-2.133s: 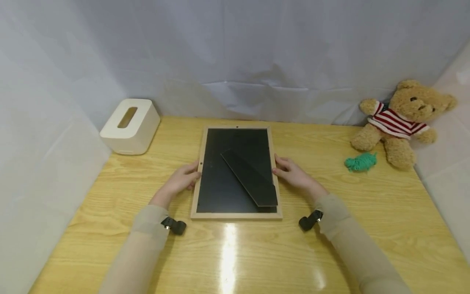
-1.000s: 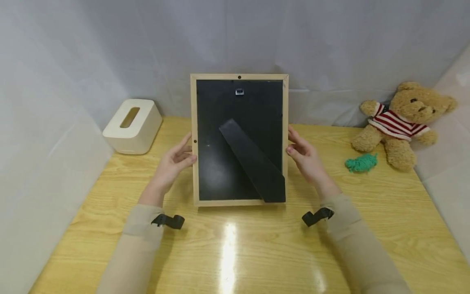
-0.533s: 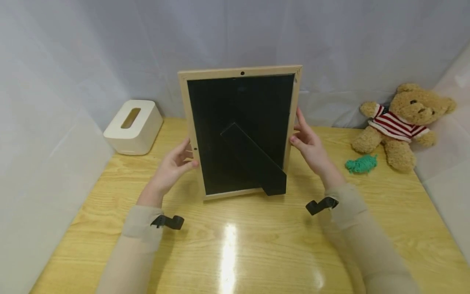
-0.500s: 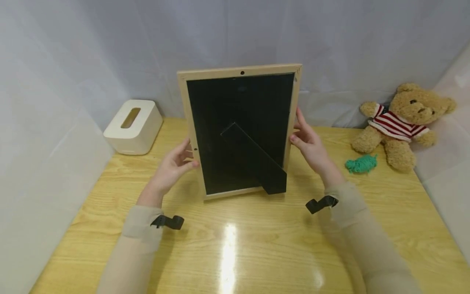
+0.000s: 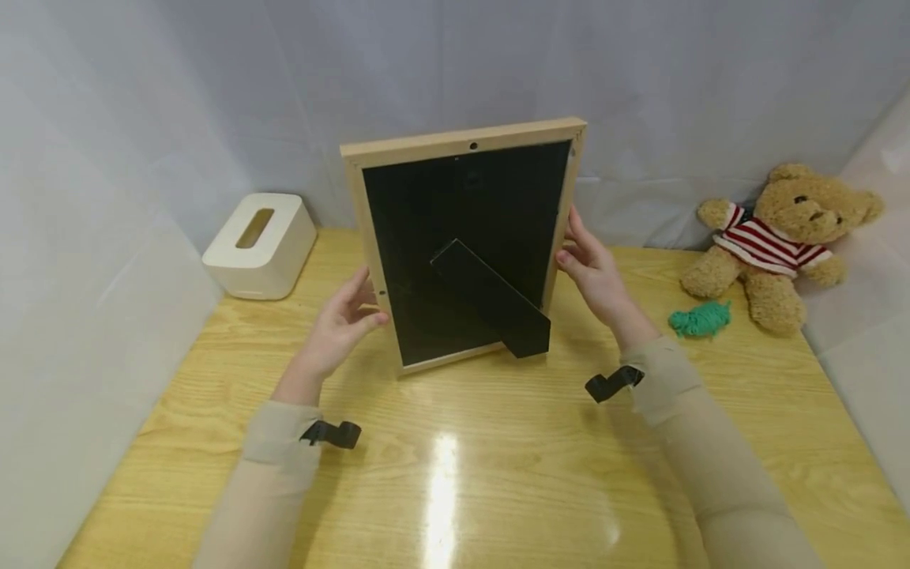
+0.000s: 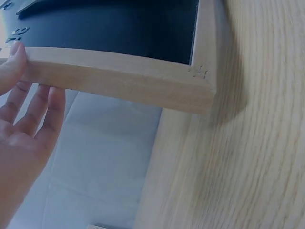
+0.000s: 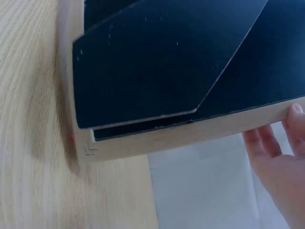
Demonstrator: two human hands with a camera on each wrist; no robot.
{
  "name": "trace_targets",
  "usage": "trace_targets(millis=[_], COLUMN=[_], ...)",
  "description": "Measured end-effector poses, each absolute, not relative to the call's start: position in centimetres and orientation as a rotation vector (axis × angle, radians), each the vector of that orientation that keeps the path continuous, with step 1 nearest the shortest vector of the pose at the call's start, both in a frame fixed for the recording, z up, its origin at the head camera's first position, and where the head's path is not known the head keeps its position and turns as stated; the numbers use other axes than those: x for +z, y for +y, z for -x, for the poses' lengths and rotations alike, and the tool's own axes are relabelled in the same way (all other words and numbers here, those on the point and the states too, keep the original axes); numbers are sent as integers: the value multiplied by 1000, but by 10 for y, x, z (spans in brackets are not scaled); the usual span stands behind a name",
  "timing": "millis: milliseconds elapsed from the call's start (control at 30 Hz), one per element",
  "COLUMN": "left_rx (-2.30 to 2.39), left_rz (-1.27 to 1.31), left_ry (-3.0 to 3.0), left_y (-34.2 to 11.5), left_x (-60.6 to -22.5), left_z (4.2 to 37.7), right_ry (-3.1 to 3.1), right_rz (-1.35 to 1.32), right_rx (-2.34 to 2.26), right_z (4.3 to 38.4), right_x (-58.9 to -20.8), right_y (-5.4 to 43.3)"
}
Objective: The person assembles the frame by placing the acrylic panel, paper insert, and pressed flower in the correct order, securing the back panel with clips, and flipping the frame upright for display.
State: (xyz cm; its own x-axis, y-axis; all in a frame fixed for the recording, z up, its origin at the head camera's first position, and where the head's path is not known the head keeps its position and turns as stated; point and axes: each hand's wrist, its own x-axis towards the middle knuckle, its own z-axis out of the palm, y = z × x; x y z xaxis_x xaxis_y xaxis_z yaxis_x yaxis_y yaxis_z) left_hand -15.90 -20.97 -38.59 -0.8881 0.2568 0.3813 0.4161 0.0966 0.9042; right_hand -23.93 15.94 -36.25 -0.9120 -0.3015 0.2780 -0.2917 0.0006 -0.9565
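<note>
A wooden picture frame [image 5: 462,143] stands upright on its lower edge, black back towards me, leaning slightly away. Its black easel leg [image 5: 490,296] lies folded across the back at a slant. My left hand [image 5: 341,320] holds the frame's left side, thumb on the rear edge and fingers behind. My right hand [image 5: 593,273] holds the right side the same way. In the left wrist view the frame [image 6: 119,76] has the left hand [image 6: 24,124] against it. In the right wrist view the leg [image 7: 157,71] and frame [image 7: 190,136] show, with the right hand [image 7: 281,157] at the rim.
The frame stands on a glossy wooden table [image 5: 455,474]. A cream tissue box [image 5: 259,245] sits at the back left. A teddy bear [image 5: 782,237] in a striped shirt and a green yarn bundle [image 5: 700,318] lie at the back right. White cloth walls surround the table.
The frame lay flat on the table, back up. Both hands raised it onto its lower edge, and it has since tipped a little further away from me.
</note>
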Motion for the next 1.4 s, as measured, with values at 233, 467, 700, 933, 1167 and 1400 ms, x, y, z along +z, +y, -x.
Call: trace_targets(millis=[233,467,700,933,1167,1400], left_rx=[-1862,-1687,-1461,-1270,-1102,-981], left_rz=[736,733,681,763,701,637], left_ry=[-2151,-2175,-2241,-2195,-2237,-2261], left_y=[-200,-185,-170,-159,-149,-141], left_x=[-389,-393,-396,-401,-402,-401], left_z=[156,142,126,124,124,121], right_ry=[2157,2011,1891,1913,2122,2387], right_rz=[612,584,663,647,623,670], right_rx=[-2182,-2337,-2377,-2307,-2104,-1950], right_z=[249,265,277,284,288,276], right_x=[-361,-369,-372,-369,-366,-354], right_y=[152,143,133,129,126,127])
